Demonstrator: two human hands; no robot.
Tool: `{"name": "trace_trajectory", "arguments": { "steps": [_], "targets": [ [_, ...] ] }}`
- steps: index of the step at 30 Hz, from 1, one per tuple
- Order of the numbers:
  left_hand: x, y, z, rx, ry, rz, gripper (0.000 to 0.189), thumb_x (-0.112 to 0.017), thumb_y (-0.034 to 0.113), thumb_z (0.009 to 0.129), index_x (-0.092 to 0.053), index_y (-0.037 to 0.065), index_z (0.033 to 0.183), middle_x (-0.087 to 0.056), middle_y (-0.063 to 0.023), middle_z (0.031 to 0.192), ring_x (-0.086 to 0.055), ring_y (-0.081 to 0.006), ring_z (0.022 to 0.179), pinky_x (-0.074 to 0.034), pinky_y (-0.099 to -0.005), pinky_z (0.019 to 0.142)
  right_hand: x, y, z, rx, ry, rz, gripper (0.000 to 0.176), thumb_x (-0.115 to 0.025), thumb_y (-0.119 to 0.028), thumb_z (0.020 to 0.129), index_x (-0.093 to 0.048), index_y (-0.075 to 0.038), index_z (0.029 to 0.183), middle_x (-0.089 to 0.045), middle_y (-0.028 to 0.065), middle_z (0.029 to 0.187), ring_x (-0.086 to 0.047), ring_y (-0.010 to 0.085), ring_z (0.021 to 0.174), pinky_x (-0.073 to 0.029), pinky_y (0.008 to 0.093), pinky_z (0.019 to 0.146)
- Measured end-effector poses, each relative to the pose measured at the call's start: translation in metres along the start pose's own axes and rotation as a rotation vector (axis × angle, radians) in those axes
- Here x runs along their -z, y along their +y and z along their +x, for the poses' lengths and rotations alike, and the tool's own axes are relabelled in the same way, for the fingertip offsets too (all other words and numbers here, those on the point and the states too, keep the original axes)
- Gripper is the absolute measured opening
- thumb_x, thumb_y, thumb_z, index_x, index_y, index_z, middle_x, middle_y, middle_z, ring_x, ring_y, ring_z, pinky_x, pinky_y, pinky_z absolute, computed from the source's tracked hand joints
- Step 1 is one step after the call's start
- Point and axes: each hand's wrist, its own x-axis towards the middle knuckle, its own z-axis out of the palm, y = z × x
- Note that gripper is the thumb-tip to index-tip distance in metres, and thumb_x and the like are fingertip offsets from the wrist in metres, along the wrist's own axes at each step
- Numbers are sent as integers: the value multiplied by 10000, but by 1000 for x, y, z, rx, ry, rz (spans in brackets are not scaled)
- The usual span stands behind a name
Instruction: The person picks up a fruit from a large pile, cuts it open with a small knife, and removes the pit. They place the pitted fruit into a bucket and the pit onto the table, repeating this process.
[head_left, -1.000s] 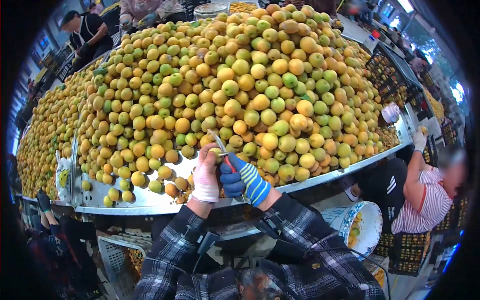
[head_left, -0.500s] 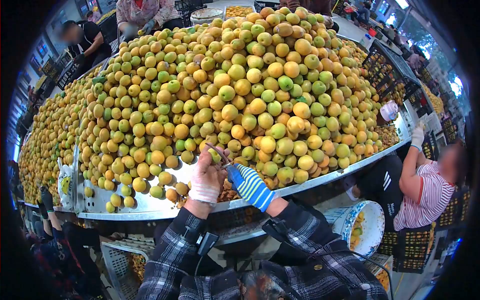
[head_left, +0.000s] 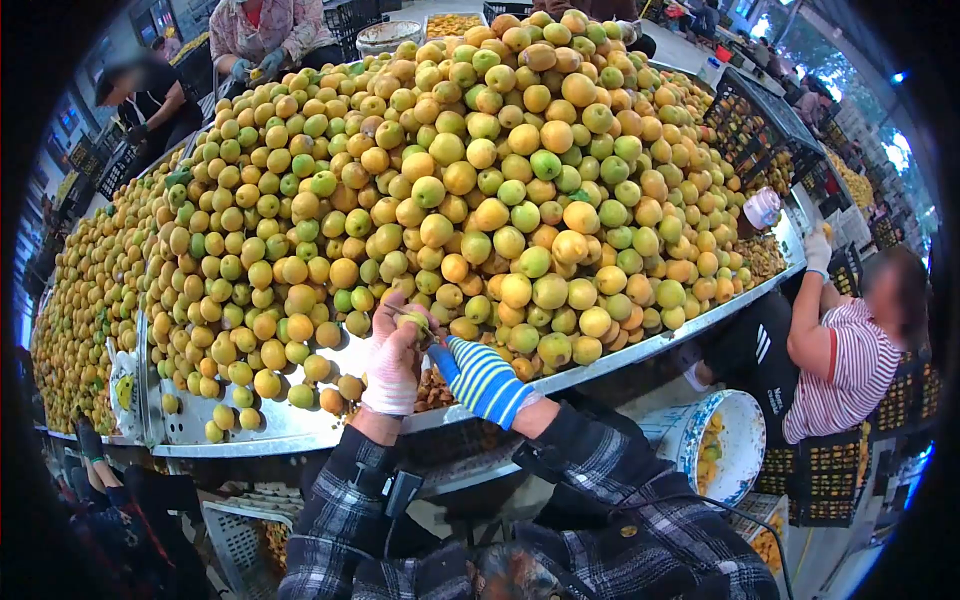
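My left hand [head_left: 392, 362], in a white and pink striped glove with bare fingertips, pinches a yellow-green apricot [head_left: 411, 319]. Close on its right, my right hand [head_left: 485, 378] wears a blue glove with yellow and white stripes. Its fingers are closed around a small curved knife [head_left: 428, 331], whose thin dark blade lies against the apricot; the handle is hidden in the glove. Both hands are above the near edge of a metal table [head_left: 290, 428], in front of a large heap of apricots [head_left: 480, 190]. Brown apricot pieces [head_left: 434, 390] lie under my hands.
A white and blue bucket [head_left: 735, 440] holding fruit pieces stands below the table's right side. A pale crate [head_left: 235, 545] sits at lower left. A person in a striped shirt [head_left: 850, 345] sits at right; others work across the heap. A pink-white container [head_left: 762, 208] is on the table.
The whole view has shifted slightly, with the heap a little further left. The knife blade, which stuck up above the apricot, now lies lower across it, and the apricot shows more plainly.
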Motion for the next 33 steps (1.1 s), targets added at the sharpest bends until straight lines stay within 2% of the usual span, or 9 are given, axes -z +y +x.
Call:
{"name": "trace_trajectory", "arguments": {
  "steps": [5, 8, 13, 16, 19, 24, 26, 28, 33],
  "targets": [
    [-25, 5, -3, 137, 182, -165, 710, -576, 482, 912, -317, 23, 1388, -551, -176, 1208, -550, -299, 1121, -460, -405, 925, 7, -3, 3, -4, 48, -50, 387, -478, -352, 958, -578, 16, 890, -616, 259, 716, -608, 438, 708, -470, 521, 626],
    [-22, 0, -4, 313, 112, -278, 639, -533, 484, 935, -405, 3, 1336, -569, -191, 1234, -554, -298, 1129, -447, -411, 955, 13, -2, 4, 0, 80, -125, 390, -482, -359, 954, -581, 14, 895, -623, 253, 716, -618, 429, 700, -482, 516, 623],
    [-18, 6, -5, 294, 107, -134, 536, -531, 461, 944, -544, -11, 1198, -645, -168, 1116, -608, -278, 1047, -464, -390, 946, 14, -6, 6, 3, 105, -181, 337, -519, -316, 943, -600, 10, 907, -604, 239, 654, -604, 417, 631, -464, 509, 559],
    [-14, 18, -2, 224, 170, 168, 405, -596, 299, 938, -564, -24, 1180, -669, -139, 1050, -633, -228, 980, -499, -328, 884, 16, -7, 7, 17, 92, -169, 350, -517, -328, 944, -601, 11, 917, -608, 247, 672, -604, 425, 648, -465, 514, 573],
    [-13, 25, 2, 22, 96, 853, 356, -589, 40, 864, -539, -52, 1204, -663, -103, 1053, -624, -147, 942, -508, -262, 826, 22, -8, 7, 9, 64, -131, 360, -516, -340, 942, -597, 10, 913, -612, 256, 692, -605, 432, 672, -466, 519, 587],
    [-8, 8, 2, 81, 117, 365, 429, -623, 163, 894, -499, -5, 1269, -645, -123, 1123, -634, -176, 948, -523, -271, 802, 23, -3, 7, -14, 34, -178, 354, -524, -344, 936, -590, 3, 919, -625, 251, 722, -613, 425, 681, -469, 519, 591],
    [-20, 9, -3, 245, 112, -85, 498, -639, 285, 909, -469, 13, 1289, -652, -134, 1112, -643, -197, 964, -540, -285, 748, 22, -1, 5, -13, 20, -212, 336, -524, -337, 935, -577, -6, 960, -630, 235, 712, -617, 418, 663, -473, 517, 585],
    [-19, 6, -1, 262, 158, -29, 539, -634, 366, 909, -462, 15, 1281, -659, -144, 1090, -659, -215, 938, -546, -290, 688, 17, 2, 3, 8, 26, -267, 323, -523, -328, 934, -563, -12, 985, -629, 226, 696, -621, 411, 656, -480, 511, 582],
    [-21, 5, -2, 176, 256, 145, 406, -595, 244, 941, -479, -6, 1240, -663, -181, 1030, -672, -222, 854, -539, -286, 722, 13, -4, 3, 13, 31, -203, 338, -527, -326, 937, -584, 6, 960, -630, 244, 717, -627, 412, 685, -490, 502, 610]
  ]
}}
